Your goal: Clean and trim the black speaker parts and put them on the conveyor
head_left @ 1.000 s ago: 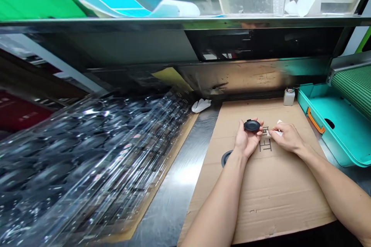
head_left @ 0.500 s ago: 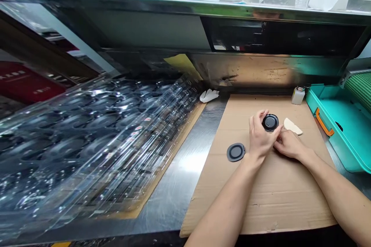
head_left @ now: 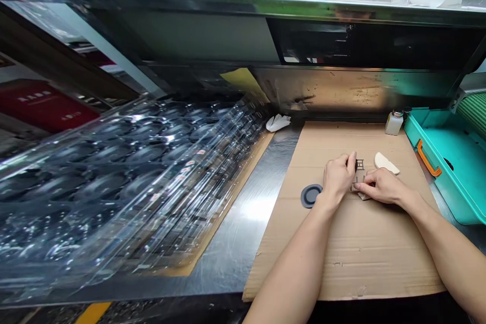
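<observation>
Head cam: the bare left hand (head_left: 337, 177) is curled up tight, fingers narrow around a small black part (head_left: 356, 165) held over the brown cardboard sheet (head_left: 288, 243). Only a thin dark sliver pokes out past the fingertips, so I can't really vouch for its shape or finish. The bare right hand (head_left: 383, 187) is just beside it, thumb and forefinger pinched on a small whitish scrap (head_left: 363, 196).

To me this reads as close handwork: left does the holding, right does the fiddly bit. Seems like the next move calls for a steady left grip and a light right touch.

A dark grey, flat rounded disc (head_left: 310, 195) lies by the left wrist, matte, with a darker ring on its face. The cream half-round pad (head_left: 386, 163) sits just beyond the right hand, near the teal plastic bin (head_left: 442, 185).
</observation>
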{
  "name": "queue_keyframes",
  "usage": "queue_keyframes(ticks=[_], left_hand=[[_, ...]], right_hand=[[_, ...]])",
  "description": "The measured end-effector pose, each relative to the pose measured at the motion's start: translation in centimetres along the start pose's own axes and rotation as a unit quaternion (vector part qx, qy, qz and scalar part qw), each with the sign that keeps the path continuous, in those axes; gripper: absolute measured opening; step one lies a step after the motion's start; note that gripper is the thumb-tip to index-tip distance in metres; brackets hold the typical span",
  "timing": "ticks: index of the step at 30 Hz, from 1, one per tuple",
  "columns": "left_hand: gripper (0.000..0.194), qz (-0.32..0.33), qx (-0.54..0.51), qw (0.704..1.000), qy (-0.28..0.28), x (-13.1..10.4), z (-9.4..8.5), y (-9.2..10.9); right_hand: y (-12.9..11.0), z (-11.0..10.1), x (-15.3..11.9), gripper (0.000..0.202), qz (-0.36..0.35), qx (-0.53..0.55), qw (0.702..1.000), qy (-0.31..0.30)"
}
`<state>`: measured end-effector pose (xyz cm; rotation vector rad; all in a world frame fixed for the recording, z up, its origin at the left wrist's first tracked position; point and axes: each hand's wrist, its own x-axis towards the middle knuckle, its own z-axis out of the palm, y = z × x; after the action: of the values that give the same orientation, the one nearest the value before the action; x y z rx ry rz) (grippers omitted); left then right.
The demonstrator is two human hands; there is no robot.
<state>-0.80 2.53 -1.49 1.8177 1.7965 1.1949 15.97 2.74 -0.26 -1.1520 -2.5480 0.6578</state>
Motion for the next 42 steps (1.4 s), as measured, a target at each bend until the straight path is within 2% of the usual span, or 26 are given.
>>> queue_keyframes(ticks=[2,4,7,10,12,15,18,21,23,25,27,29,33,36,38,39,40,42], left_hand=[[0.042,-0.017,0.003,1.000,-0.012,0.4,-0.1,-0.2],[0.033,-0.024,-0.030,0.999,-0.008,0.5,-0.9,0.0],[0.035,-0.039,-0.076,0.996,0.021,-0.1,-3.9,-0.3],[0.041,-0.046,-0.015,0.998,0.029,-1.8,-7.5,-2.7],[0.039,-0.046,0.069,0.996,0.015,-3.0,-9.2,-4.9],[0.035,-0.016,0.181,0.983,-0.039,-4.3,-9.7,-7.0],[0.039,-0.015,0.271,0.958,-0.093,-5.0,-9.3,-6.3],[0.047,-0.059,0.325,0.938,-0.103,-5.5,-9.7,-4.2],[0.052,-0.075,0.334,0.933,-0.109,-5.9,-10.2,-3.3],[0.064,-0.054,0.312,0.938,-0.142,-6.2,-10.4,-3.0],[0.074,-0.012,0.269,0.946,-0.182,-6.5,-10.3,-3.3],[0.068,0.018,0.234,0.952,-0.198,-6.8,-10.1,-4.0],[0.058,0.018,0.225,0.953,-0.202,-7.9,-11.3,-5.9],[0.062,0.012,0.264,0.935,-0.235,-6.5,-12.8,-6.4],[0.068,0.035,0.305,0.923,-0.232,-3.5,-12.4,-4.7],[0.068,0.065,0.310,0.923,-0.217,-1.6,-11.4,-2.8],[0.065,0.106,0.303,0.927,-0.197,0.4,-9.7,-0.3],[0.057,0.218,0.236,0.932,-0.166,4.4,-5.0,6.5]], right_hand=[[0.3,-0.1,0.1,0.046,0.007,-0.010,0.999,0.045],[0.8,-0.2,0.2,0.049,0.028,-0.027,0.992,0.123],[1.9,-0.6,0.5,0.054,0.090,-0.065,0.962,0.248],[3.1,-1.0,0.6,0.051,0.157,-0.097,0.933,0.310],[3.8,-1.1,0.6,0.049,0.187,-0.101,0.930,0.299],[4.7,-1.1,0.5,0.047,0.223,-0.093,0.935,0.260],[5.4,-1.0,0.5,0.047,0.256,-0.088,0.926,0.264],[6.1,-1.1,0.5,0.046,0.281,-0.085,0.914,0.279],[6.4,-1.0,0.5,0.042,0.261,-0.081,0.918,0.289],[6.5,-0.7,0.5,0.041,0.215,-0.080,0.932,0.281],[6.4,-0.4,0.6,0.047,0.174,-0.091,0.950,0.243],[6.0,0.0,0.7,0.047,0.153,-0.104,0.961,0.203],[5.3,0.7,0.7,0.034,0.178,-0.106,0.956,0.208],[5.3,1.0,0.8,0.026,0.206,-0.097,0.953,0.200],[5.4,1.1,1.0,0.025,0.207,-0.083,0.953,0.206],[5.4,1.2,1.1,0.024,0.204,-0.078,0.952,0.212],[5.4,1.3,1.1,0.024,0.201,-0.073,0.952,0.219],[5.3,1.5,1.2,0.025,0.196,-0.066,0.951,0.228]])
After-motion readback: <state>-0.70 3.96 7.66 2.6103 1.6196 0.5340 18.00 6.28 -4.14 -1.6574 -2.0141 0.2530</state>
